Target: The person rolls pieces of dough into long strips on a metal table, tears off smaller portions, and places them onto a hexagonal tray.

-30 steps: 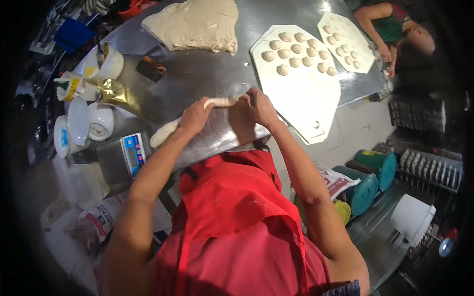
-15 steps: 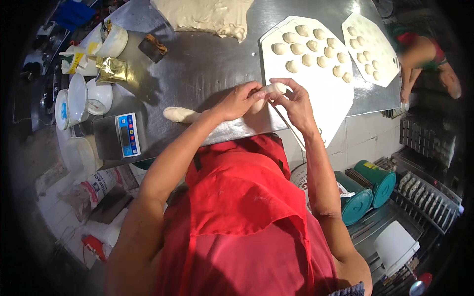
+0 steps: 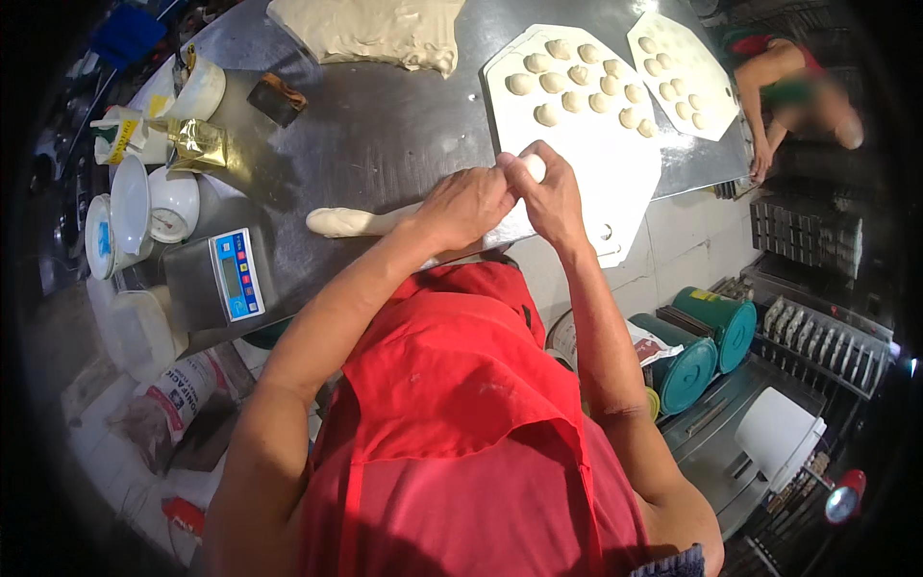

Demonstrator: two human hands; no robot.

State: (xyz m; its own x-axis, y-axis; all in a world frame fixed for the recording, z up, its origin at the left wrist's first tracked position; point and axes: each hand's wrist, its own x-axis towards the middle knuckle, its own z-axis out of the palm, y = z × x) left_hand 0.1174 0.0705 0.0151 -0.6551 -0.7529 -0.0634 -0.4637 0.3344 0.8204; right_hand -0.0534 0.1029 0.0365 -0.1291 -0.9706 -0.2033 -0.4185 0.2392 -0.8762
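A pale dough rope (image 3: 338,222) lies along the metal table's front edge and passes behind my left wrist. My left hand (image 3: 469,206) is closed around its right part, mostly hiding it. Pressed against it, my right hand (image 3: 552,202) grips a small dough piece (image 3: 534,167) that bulges white above thumb and fingers. Whether this piece is still joined to the rope is hidden. Just beyond my hands, a white board (image 3: 615,183) carries several round dough balls (image 3: 578,75) on its far half.
A digital scale (image 3: 236,274), white bowls (image 3: 174,204) and a gold packet (image 3: 197,144) stand left. A large dough slab (image 3: 385,34) lies at the back. Another board of dough balls (image 3: 673,88) is farther right, near another person (image 3: 769,87). Green lidded bins (image 3: 728,322) stand below right.
My hands have come together, and the fingers have closed tighter around the dough. Less of the piece shows between them. The whole view has shifted slightly.
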